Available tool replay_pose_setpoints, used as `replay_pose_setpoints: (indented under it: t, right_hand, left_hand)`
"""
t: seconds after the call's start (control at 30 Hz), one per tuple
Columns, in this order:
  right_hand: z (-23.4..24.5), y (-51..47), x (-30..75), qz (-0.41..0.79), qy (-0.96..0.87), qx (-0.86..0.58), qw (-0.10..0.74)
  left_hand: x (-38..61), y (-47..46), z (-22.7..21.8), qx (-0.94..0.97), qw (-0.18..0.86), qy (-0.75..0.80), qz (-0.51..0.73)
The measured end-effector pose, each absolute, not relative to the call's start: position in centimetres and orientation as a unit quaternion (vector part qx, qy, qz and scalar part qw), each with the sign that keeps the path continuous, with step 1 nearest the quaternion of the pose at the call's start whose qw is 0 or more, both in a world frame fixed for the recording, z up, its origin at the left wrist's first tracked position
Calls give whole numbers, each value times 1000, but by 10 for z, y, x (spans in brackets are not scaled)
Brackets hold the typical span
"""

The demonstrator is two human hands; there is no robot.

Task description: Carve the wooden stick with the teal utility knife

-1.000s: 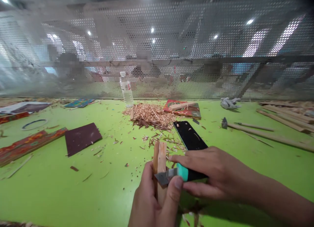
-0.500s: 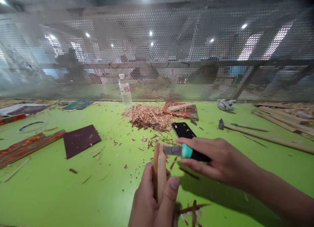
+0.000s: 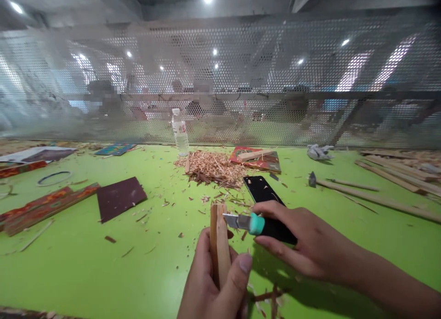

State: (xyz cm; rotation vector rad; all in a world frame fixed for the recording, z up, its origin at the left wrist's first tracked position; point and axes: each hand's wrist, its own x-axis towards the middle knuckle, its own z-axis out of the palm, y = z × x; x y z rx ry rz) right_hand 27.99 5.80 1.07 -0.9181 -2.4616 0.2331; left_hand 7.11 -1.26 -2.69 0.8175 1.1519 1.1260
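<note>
My left hand (image 3: 218,277) is wrapped round the lower part of a wooden block (image 3: 223,245), which points away from me with its far end bare. In my right hand (image 3: 303,236) is a utility knife (image 3: 267,227) with a black handle and a turquoise collar. Its blade points left, and the tip meets the right side of the block near the far end. A small dark curl of wood shows by the block just below the blade. My palm and fingers hide part of the knife's handle.
A heap of wood shavings (image 3: 213,167) lies ahead, with a water bottle (image 3: 180,133) behind it. A black phone (image 3: 263,188) is just beyond my right hand. Brown sandpaper (image 3: 121,198) lies left, a hammer (image 3: 361,195) right. A perforated screen (image 3: 220,117) stands across the back.
The knife has come toward me along the block, and its blade is now angled with the tip at the wood. The block has shifted slightly left. The whole view has tilted up a little.
</note>
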Motion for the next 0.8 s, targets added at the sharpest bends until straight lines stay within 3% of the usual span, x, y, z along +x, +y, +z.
replay_pose_setpoints:
  t: [0.27,0.5,0.8]
  right_hand:
    - [8,59,278,81,-935,-242,246]
    - [6,54,277,33,-949,-219,223]
    - [6,53,274,-74,-938,-217,259]
  left_hand:
    - [73,-10,-30,434,528,510,522]
    - [73,-10,-33,435,588,478,487]
    - [75,-10,-29,438,513,527,517]
